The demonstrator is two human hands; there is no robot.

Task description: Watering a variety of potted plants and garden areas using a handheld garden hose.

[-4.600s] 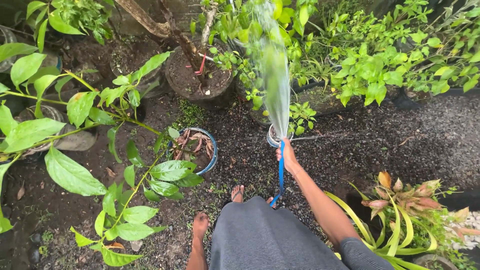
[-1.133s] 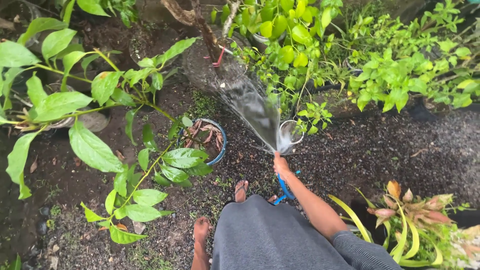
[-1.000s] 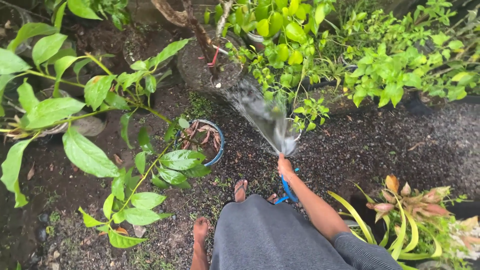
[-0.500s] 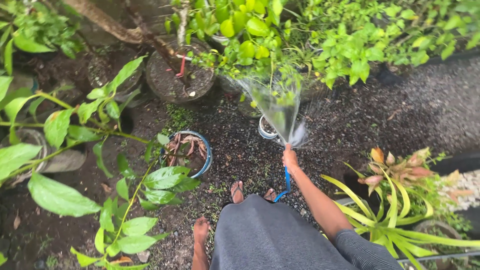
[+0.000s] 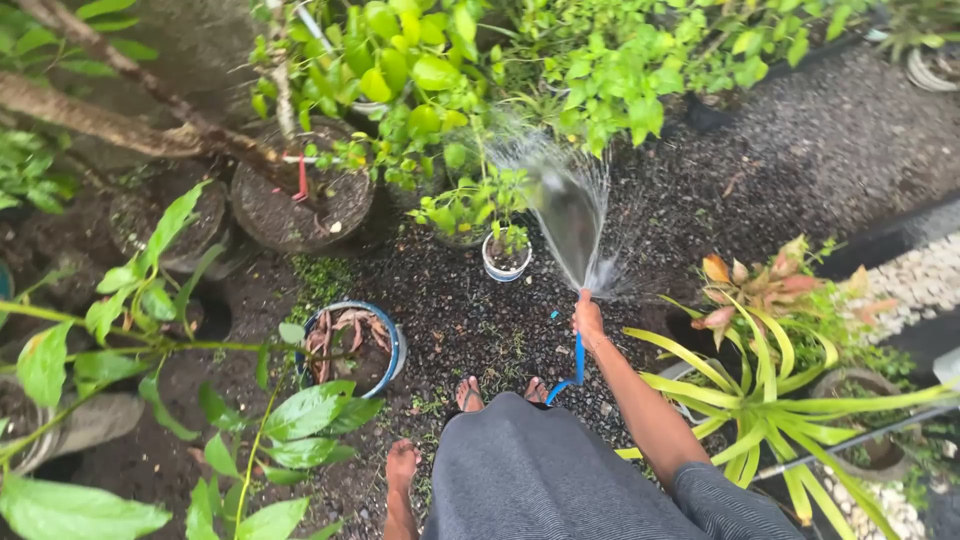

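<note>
1. The ground is dark wet gravel. It runs from under your feet to the upper right, with a strip of pale pebbles at the right edge.
2. A bank of green shrubs fills the top of the view. A bare slanting trunk crosses the upper left.
3. A broad-leaved plant occupies the lower left, its leaves wet.
4. A plant with long yellow-green blades and pinkish top leaves stands just to the right of your forearm.
5. A large round dark pot of bare soil sits upper left, with a red tie on the stem rising from it.
6. A blue-rimmed pot holding dry brown leaves stands on the gravel ahead of your left foot.
7. A small white pot with a blue band and a green seedling stands left of the spray. No label is legible on any pot.
8. The water spray fans up and away from your hand toward the shrubs, passing just right of the small white pot.
9. Your right hand is clenched round the end of the blue hose, with a finger at the outlet, where the water fans out.
10. The hose drops from that hand and curves toward your feet.
11. Your left hand is out of view.
</note>
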